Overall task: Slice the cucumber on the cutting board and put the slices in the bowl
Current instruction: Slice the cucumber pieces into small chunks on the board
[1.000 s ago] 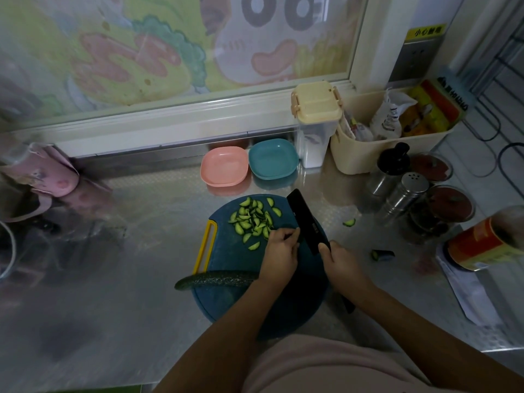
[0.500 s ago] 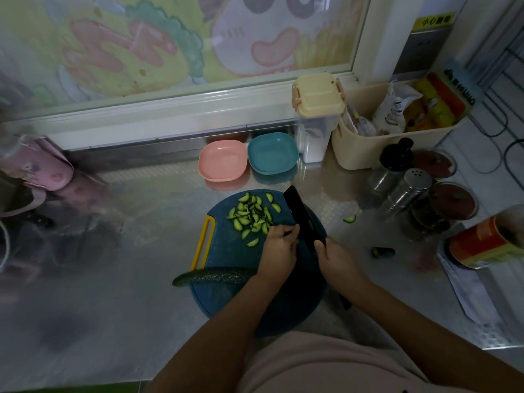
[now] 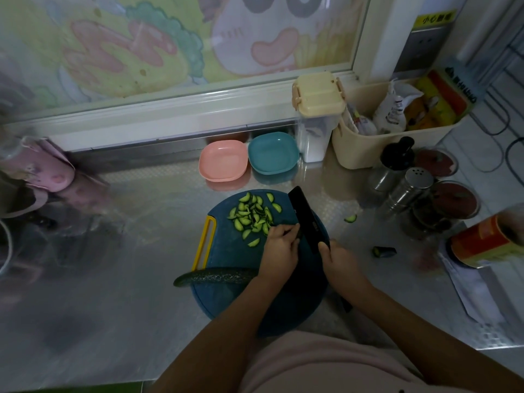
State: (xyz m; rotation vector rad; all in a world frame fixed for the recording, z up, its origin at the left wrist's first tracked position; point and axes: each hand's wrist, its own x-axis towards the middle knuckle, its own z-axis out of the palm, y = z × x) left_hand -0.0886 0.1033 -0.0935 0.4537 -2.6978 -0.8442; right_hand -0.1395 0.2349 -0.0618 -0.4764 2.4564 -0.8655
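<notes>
A round blue cutting board (image 3: 224, 251) with a yellow handle lies on the steel counter. Several green cucumber slices (image 3: 252, 215) are piled on its far side. A dark cucumber half (image 3: 215, 277) lies across its near left edge. My left hand (image 3: 279, 246) has its fingers curled over a cucumber piece that is hidden under them, right against the blade. My right hand (image 3: 338, 258) grips the handle of a black knife (image 3: 304, 215), whose blade points away from me. A pink bowl (image 3: 222, 164) and a teal bowl (image 3: 273, 154) stand empty behind the board.
Right of the board lie a stray slice (image 3: 350, 218) and a cucumber end (image 3: 383, 251). Steel shakers (image 3: 408, 191), lidded jars, a red tin (image 3: 487, 241), a cream basket (image 3: 388, 140) and a lidded container (image 3: 317, 114) crowd the right. A pink mug (image 3: 42, 168) sits far left.
Both hands and the knife stay in nearly the same spot on the board. The view has shifted slightly.
</notes>
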